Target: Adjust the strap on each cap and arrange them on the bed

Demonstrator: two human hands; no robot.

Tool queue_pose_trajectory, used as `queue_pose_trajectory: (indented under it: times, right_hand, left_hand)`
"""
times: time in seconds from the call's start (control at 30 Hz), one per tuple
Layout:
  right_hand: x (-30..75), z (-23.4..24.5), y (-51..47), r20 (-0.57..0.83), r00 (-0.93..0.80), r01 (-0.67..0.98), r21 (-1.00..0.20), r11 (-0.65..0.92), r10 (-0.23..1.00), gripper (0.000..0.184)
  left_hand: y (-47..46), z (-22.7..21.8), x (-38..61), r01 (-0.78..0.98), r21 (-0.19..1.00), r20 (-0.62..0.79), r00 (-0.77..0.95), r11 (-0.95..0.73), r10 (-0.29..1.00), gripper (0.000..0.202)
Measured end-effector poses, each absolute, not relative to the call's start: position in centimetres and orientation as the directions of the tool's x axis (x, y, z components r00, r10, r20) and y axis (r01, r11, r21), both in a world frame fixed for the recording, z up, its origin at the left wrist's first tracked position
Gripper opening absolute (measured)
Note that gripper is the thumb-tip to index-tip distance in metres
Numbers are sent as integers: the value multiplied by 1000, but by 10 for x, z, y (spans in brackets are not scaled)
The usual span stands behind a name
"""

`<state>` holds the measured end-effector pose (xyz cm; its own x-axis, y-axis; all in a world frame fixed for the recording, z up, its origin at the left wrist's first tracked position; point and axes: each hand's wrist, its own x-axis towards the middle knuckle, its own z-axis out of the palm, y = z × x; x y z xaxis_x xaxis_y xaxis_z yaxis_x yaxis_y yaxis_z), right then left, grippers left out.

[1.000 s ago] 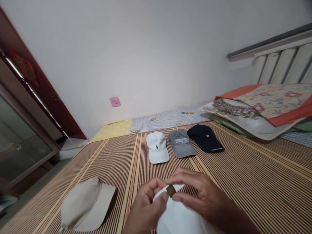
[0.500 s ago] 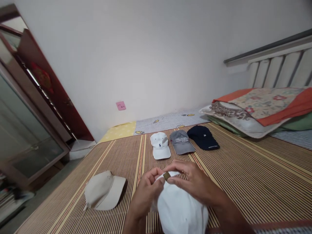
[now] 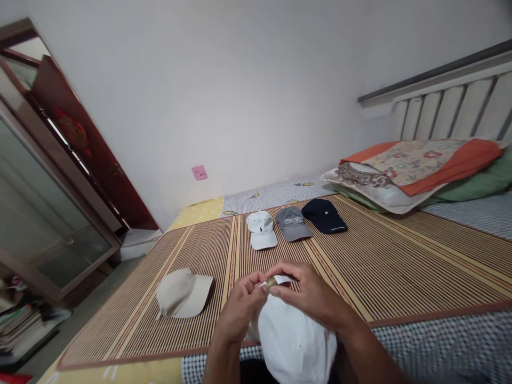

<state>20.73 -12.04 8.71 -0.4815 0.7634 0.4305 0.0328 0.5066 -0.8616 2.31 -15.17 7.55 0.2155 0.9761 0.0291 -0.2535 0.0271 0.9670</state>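
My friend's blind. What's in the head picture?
A person's left grip and right grip hold a white cap by its strap. On a striped mat lie another white cap, gray cap and navy cap, with a beige cap left.

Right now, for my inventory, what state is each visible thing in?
Left hand: pinching strap
Right hand: pinching strap
Buckle: fastening unclear
Near cap: held
Beige cap: on mat
Far white cap: on mat
Grey cap: on mat
Navy cap: on mat
Door: looks open
Bedding: stacked
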Motion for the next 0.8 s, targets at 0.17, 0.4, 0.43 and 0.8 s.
queue_pose_trajectory:
  times: [0.17, 0.4, 0.43, 0.8]
  right_hand:
    - [211, 85, -129, 437, -479, 51, -852, 521, 761, 16]
    - [217, 88, -149, 412, -515, 69, -854, 516, 752, 20]
    - [219, 88, -151, 410, -520, 73, -853, 517, 749, 23]
    - [252, 34, -170, 205, -733, -262, -965, 9, 648, 59]
  left_hand:
    - [-164, 80, 27, -214, 975, -20, 190, 62, 982, 37]
    - [-181, 81, 28, -220, 972, -32, 205, 78, 978, 43]
    - [-185, 82, 27, -225, 971, -32, 203, 79, 979, 44]
    - [-238, 101, 23, -391, 919, -27, 73, 53, 997, 37]
